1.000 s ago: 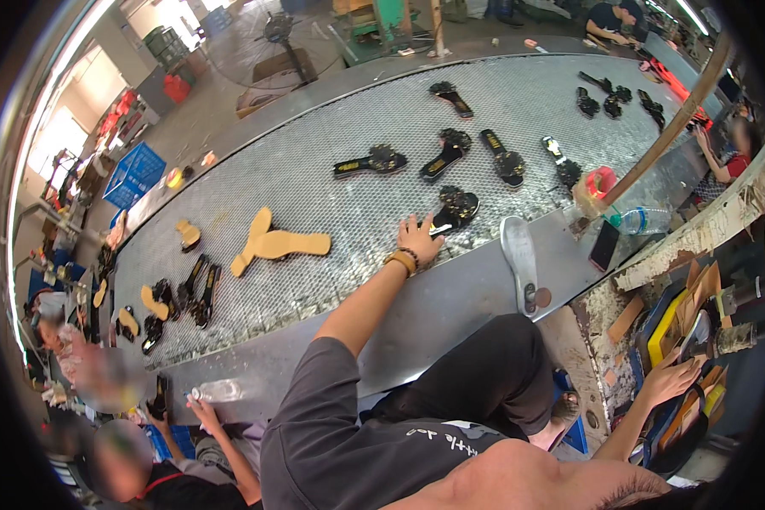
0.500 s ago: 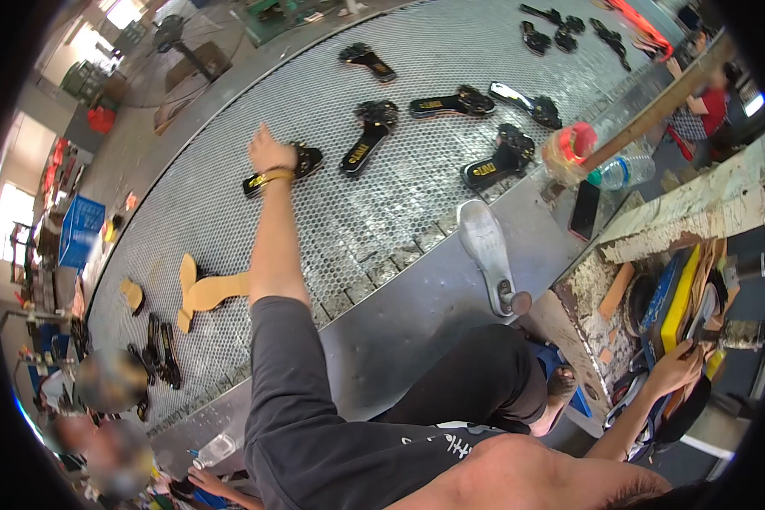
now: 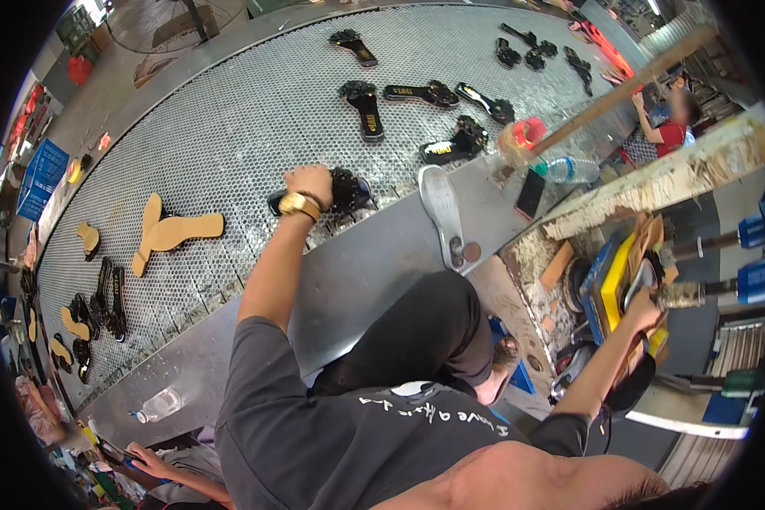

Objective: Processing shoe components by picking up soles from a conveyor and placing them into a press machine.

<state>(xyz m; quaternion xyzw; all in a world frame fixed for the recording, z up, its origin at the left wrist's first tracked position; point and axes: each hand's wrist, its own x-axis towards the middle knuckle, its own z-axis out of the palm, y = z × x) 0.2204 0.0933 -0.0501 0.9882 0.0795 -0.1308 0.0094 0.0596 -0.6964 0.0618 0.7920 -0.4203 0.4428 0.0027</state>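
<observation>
My left hand (image 3: 310, 181) is closed on a black slide sandal (image 3: 348, 191) with a dark beaded upper, over the near edge of the metal mesh surface (image 3: 255, 127). The sandal's sole end shows left of the fingers. At the right, my right hand (image 3: 644, 311) is closed at a machine with a yellow block (image 3: 618, 285), against a grey rounded piece; its fingers are partly hidden and I cannot tell what they hold. On the steel ledge (image 3: 348, 289) between them lies a grey metal shoe last (image 3: 442, 212).
Several black sandals (image 3: 421, 93) lie scattered on the mesh, with tan soles (image 3: 187, 229) at left. Near the ledge are a pink-red container (image 3: 523, 134), a clear bottle (image 3: 569, 170) and a phone (image 3: 530, 194). A wooden stick (image 3: 620, 89) slants above. Other people (image 3: 676, 123) sit nearby.
My left hand has drawn the sandal across the mesh toward me, to the steel ledge. My right hand has shifted at the machine, and the whole view has turned somewhat.
</observation>
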